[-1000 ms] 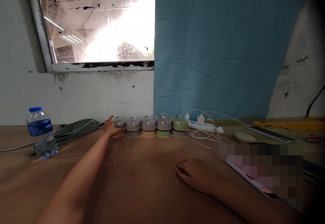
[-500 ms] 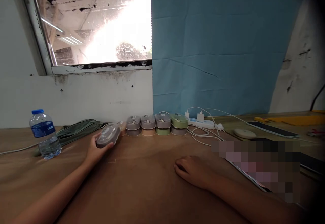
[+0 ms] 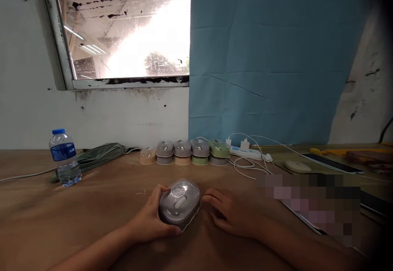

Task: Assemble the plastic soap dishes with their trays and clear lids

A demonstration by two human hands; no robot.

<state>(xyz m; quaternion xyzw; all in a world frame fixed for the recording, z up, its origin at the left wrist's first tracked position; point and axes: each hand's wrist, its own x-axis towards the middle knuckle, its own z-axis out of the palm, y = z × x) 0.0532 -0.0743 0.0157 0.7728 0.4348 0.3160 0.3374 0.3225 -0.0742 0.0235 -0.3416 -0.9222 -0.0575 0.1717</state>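
My left hand [image 3: 153,217] is closed around a grey oval plastic box [image 3: 181,203]. A clear lid with a round label and a pale oval piece on top covers the box. Thumb and fingers grip it from its left and near side, just over the middle of the table. Close to the right edge of that box is my right hand [image 3: 229,213], loosely curved, with a gap between thumb and fingers and nothing in it. Whether its fingertips touch the box, I cannot tell.
Similar grey, orange and green boxes [image 3: 182,148] stand along the wall, most stacked in twos. A water bottle [image 3: 64,160] and green cloth bag [image 3: 101,156] are at left. A power strip [image 3: 245,152], white cables, a phone [image 3: 333,163] and a blurred-out flat device lie at right.
My left hand has brought the grey box from beside the row at the wall to the near middle. My right hand is now beside it. The view has shifted slightly left.
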